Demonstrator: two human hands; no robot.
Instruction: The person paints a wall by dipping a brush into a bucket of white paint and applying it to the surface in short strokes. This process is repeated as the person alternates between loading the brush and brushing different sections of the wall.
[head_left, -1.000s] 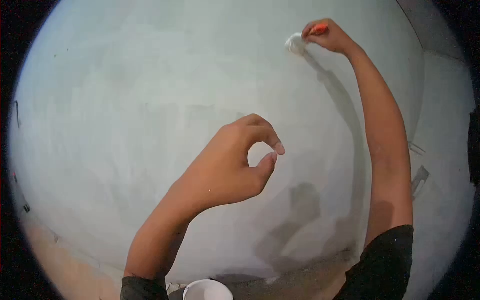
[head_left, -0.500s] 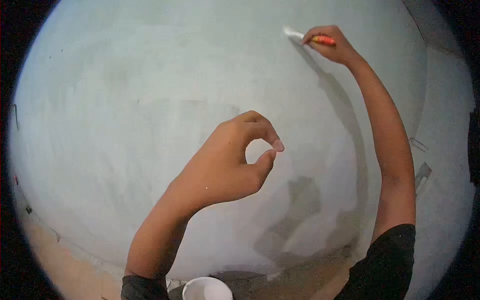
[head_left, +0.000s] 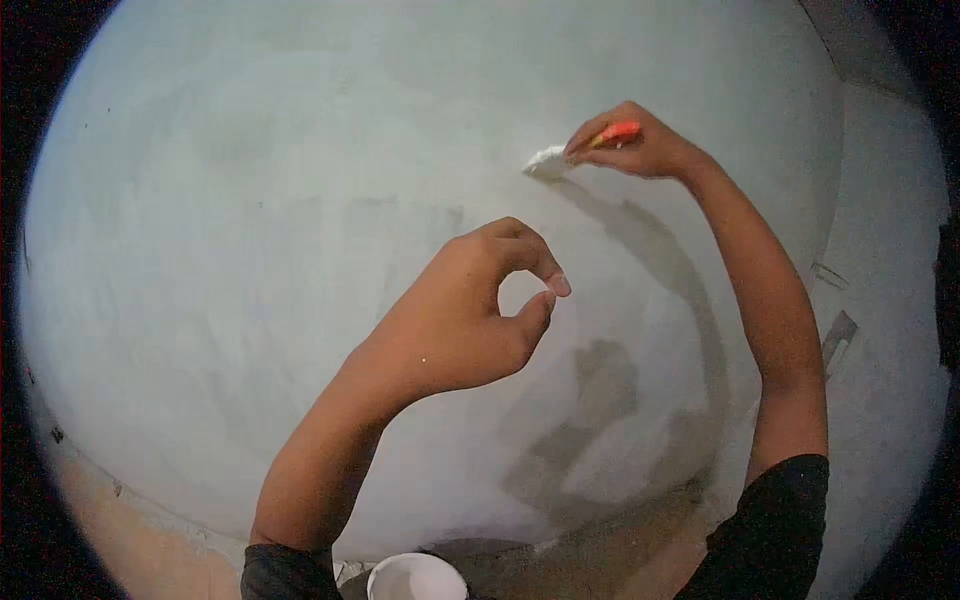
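My right hand point(head_left: 635, 145) grips the orange and yellow handle of a paint brush point(head_left: 548, 161), whose white bristles touch the pale grey-green wall point(head_left: 330, 130). Lower and further left, my left hand point(head_left: 480, 305) hangs in front of the wall with thumb and index fingertips brought together in a ring. Nothing shows inside that ring. A white bucket point(head_left: 418, 578) stands below, at the bottom edge of the view.
Brown floor point(head_left: 150, 530) runs along the foot of the wall. To the right a second wall point(head_left: 885, 230) meets it at a corner, with a grey patch point(head_left: 840, 335) on it. Shadows of both arms fall on the painted wall.
My right hand has moved down and to the left with the brush, whose bristles now look spread wider. My left hand keeps nearly the same place and pose.
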